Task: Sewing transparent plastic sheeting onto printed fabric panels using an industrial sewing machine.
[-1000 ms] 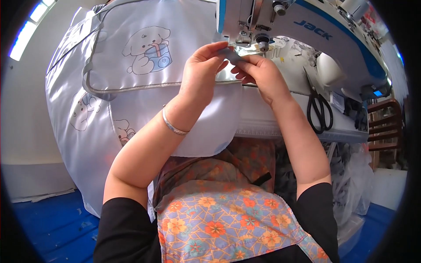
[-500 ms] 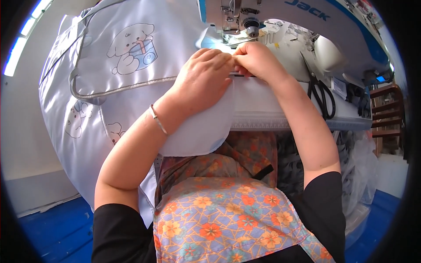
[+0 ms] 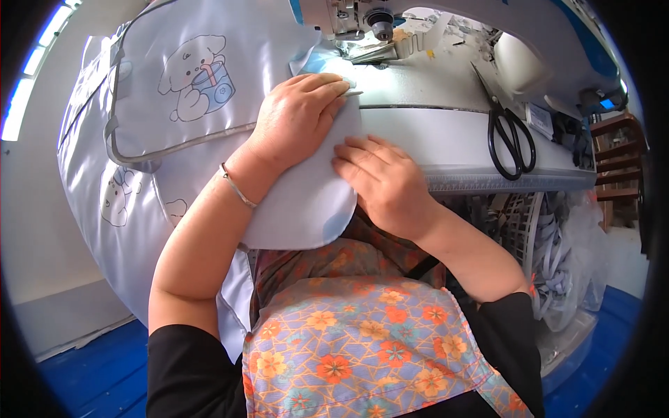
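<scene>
My left hand (image 3: 296,118) rests on a pale white fabric panel (image 3: 303,216), its thumb and fingers closed on the upper edge just in front of the sewing machine (image 3: 380,21). A thin grey pointed strip end (image 3: 355,93) sticks out by the fingertips. My right hand (image 3: 387,181) lies along the panel's right edge with fingers stretched out; its thumb is hidden. The panel's rounded lower corner, with a light blue patch, hangs over my lap. To the left spreads a large shiny white cloth (image 3: 244,63) with a printed cartoon puppy and grey piping.
Black-handled scissors (image 3: 512,143) lie on the machine table (image 3: 425,132) at the right. Scraps and thread bits lie behind the needle area. Under the table's right side stand a white plastic basket (image 3: 519,233) and a clear bag (image 3: 571,279) with grey strips.
My right hand has left the spot beside the left fingertips near the needle and come down to the panel's right edge. My left hand and the panel have shifted slightly left.
</scene>
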Motion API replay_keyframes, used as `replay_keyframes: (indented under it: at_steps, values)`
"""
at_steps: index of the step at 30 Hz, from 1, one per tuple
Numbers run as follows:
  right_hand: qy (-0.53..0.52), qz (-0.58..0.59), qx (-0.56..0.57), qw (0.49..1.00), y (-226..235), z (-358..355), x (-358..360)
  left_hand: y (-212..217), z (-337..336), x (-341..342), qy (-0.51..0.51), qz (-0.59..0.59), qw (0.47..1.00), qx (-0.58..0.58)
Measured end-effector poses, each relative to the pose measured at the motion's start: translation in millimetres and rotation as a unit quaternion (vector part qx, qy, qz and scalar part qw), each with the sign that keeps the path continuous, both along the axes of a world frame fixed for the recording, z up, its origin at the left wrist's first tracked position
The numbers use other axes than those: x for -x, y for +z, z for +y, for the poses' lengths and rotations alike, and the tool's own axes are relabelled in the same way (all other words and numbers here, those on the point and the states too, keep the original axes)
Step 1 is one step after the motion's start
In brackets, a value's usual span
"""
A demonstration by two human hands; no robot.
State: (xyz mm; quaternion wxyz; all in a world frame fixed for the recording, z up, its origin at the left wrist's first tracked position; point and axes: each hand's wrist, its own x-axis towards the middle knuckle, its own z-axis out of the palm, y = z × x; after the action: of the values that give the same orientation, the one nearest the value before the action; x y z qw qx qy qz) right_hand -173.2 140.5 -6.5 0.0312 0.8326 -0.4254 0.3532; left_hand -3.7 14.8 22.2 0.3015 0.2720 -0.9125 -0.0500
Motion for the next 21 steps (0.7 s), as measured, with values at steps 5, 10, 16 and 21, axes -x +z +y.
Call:
replay_keyframes:
  at_steps: [5,10,16,21]
  values:
    - [0.043,-0.125,-0.032,0.991,7.2,-6.0,3.4,-1.9,-2.3,1.0,-0.004,-0.03,0.999,0.016]
    - [0.059,-0.128,-0.061,0.988,9.1,-12.4,6.8,-1.8,-3.0,1.0,0.013,-0.044,0.999,0.026]
    - [0.064,-0.139,-0.09,0.984,13.6,-26.9,6.9,0.7,-14.2,2.6,0.021,-0.043,0.998,0.027]
    - [0.099,-0.135,-0.118,0.979,16.3,-29.6,10.3,-3.6,-17.6,0.8,0.019,-0.043,0.999,0.021]
